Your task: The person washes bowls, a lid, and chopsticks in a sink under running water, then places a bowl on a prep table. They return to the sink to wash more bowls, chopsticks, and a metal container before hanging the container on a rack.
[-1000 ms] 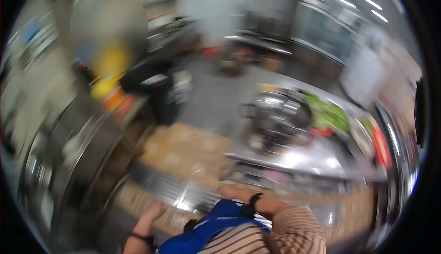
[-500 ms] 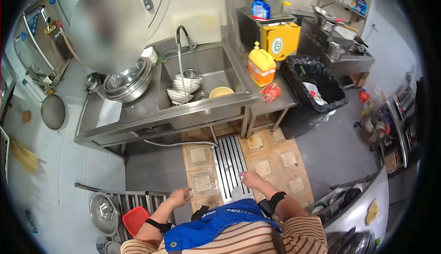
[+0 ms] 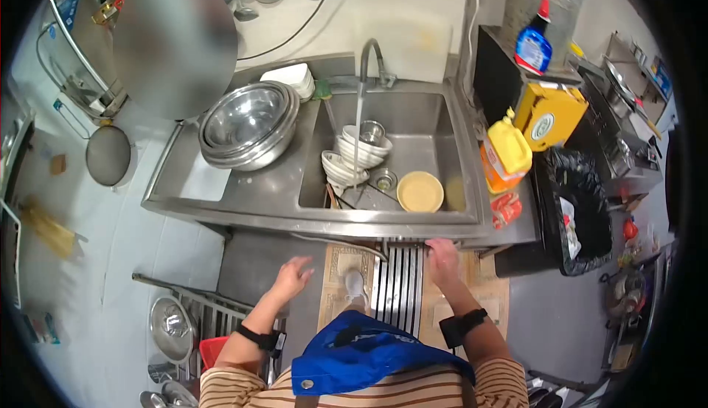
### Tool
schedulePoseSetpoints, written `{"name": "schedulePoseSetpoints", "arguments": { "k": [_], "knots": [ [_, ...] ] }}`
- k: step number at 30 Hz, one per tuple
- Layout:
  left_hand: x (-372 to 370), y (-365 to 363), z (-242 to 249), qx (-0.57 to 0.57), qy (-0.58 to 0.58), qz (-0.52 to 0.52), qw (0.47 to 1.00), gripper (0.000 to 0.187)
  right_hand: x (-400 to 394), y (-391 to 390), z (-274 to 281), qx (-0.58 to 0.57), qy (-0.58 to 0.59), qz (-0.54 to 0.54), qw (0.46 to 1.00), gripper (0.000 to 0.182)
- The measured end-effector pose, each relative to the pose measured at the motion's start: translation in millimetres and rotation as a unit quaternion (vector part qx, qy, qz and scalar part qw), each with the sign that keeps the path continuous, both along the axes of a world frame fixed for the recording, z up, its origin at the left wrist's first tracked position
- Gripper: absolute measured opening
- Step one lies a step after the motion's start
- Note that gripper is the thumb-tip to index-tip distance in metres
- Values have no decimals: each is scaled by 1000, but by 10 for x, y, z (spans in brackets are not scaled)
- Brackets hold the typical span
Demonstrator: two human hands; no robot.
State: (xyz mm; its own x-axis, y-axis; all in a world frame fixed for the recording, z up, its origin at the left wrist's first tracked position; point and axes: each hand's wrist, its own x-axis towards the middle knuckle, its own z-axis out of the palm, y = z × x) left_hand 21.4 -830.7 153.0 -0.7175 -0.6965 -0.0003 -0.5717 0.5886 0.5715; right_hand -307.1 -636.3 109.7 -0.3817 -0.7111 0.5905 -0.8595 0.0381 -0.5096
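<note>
My left hand (image 3: pixel 293 278) hangs in the air in front of the sink counter, its fingers apart and nothing in them. At the counter's front edge is my right hand (image 3: pixel 443 260), fingers loosely stretched and no object visible in it. Beyond both hands lies the steel sink (image 3: pixel 424 116). Water runs from its dark faucet (image 3: pixel 366 57) onto stacked white bowls (image 3: pixel 361 150). A small metal cup (image 3: pixel 372 133) rests among the bowls. To their right sits a yellow bowl (image 3: pixel 420 192), and chopsticks (image 3: pixel 332 196) lie at the left front corner.
Nested metal basins (image 3: pixel 251 124) stand left of the sink beside white dishes (image 3: pixel 291 78). On the right are a yellow detergent jug (image 3: pixel 509 146), a red packet (image 3: pixel 506 209), a yellow box (image 3: pixel 549 116), a spray bottle (image 3: pixel 534 46) and a black-lined bin (image 3: pixel 586 220). A metal rack (image 3: pixel 214 312) borders my lower left.
I have moved closer to the sink, which now appears larger and lower in view. Both hands have risen toward the counter's edge, and one foot has come into sight.
</note>
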Motion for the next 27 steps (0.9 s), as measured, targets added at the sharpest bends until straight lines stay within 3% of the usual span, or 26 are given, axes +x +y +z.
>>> {"name": "schedulePoseSetpoints", "arguments": {
  "k": [1, 4, 10, 15, 18, 20, 21, 22, 24, 25, 27],
  "knots": [
    [-190, -242, -42, -4, 27, -9, 1000, 28, -123, -91, -22, 14, 42, -12, 999, 24],
    [-887, -1009, 7, 8, 100, -77, 992, 25, -336, -325, 164, 98, 0, -32, 995, 25],
    [-2084, -1915, -133, 53, 57, -169, 983, 34, -592, -696, 198, 99, -4, -90, 991, 20],
    [-2391, -2328, -225, 110, 43, -91, 989, 38, -995, -1073, 224, 130, -34, -69, 989, 15],
    [-2258, -2413, -285, 110, 29, -52, 992, 40, -1379, -1505, 81, 214, -124, -28, 968, 15],
    [-2168, -2452, -392, 165, 34, -37, 985, 30, -1519, -1873, 80, 281, -163, -13, 946, 19],
    [-2088, -2525, -657, 185, 70, -34, 980, 25, -1547, -2035, -22, 241, -221, 4, 945, 18],
    [-2174, -2420, -402, 262, 96, 36, 960, 22, -1653, -2247, -185, 270, -245, 47, 930, 18],
    [-2320, -2485, -454, 309, 137, 98, 936, 15, -1652, -2536, -520, 241, -257, 65, 934, 18],
    [-2488, -2436, -350, 368, 177, 147, 901, 14, -1563, -2673, -546, 219, -279, 76, 932, 19],
    [-2791, -2419, -145, 459, 234, 209, 831, 13, -1345, -2752, -543, 282, -281, 98, 912, 22]
  ]
}}
